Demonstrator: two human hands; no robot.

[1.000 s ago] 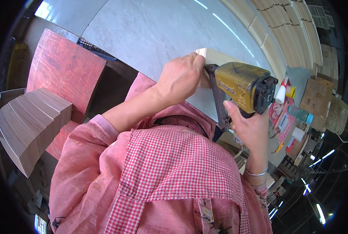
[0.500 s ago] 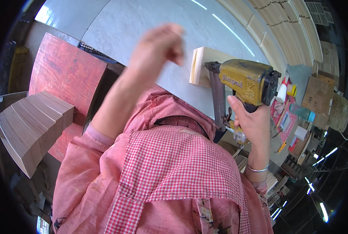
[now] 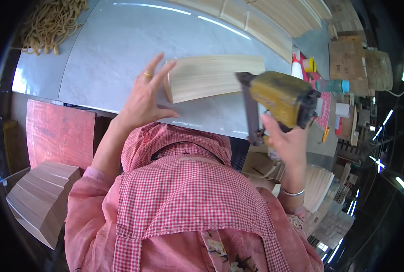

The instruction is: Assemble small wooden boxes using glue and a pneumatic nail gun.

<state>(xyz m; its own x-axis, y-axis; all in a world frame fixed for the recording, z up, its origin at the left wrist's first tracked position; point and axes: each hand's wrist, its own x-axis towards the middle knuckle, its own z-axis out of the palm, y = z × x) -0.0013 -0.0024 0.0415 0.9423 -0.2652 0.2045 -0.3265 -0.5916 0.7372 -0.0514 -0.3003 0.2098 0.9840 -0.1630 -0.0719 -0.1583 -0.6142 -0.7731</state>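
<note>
My right hand [image 3: 289, 147] grips a yellow and black nail gun [image 3: 279, 97] by its handle, and the gun is slightly smeared by motion. Its dark nose end hangs over the right end of a pale wooden piece [image 3: 215, 78], likely a board or a shallow box, lying on the grey worktable [image 3: 102, 59]. At the left end of this wood, my left hand [image 3: 145, 95] spreads its fingers and thumb around the near corner. The fingertips are close to the edge; whether they touch it I cannot tell. A ring sits on one finger.
Stacked wooden boards [image 3: 45, 195] stand at the left beside a reddish panel [image 3: 59, 131]. Tan bands [image 3: 52, 25] lie at the far left. Long pale strips [image 3: 279, 20] line the back. A white bottle [image 3: 296, 68], a teal-capped bottle [image 3: 331, 86] and cardboard boxes [image 3: 347, 59] stand right.
My left hand has gone from a blurred, curled shape in the air to spread fingers at the wood's left end. The view has shifted, showing more of the wood. The nail gun stays in my right hand.
</note>
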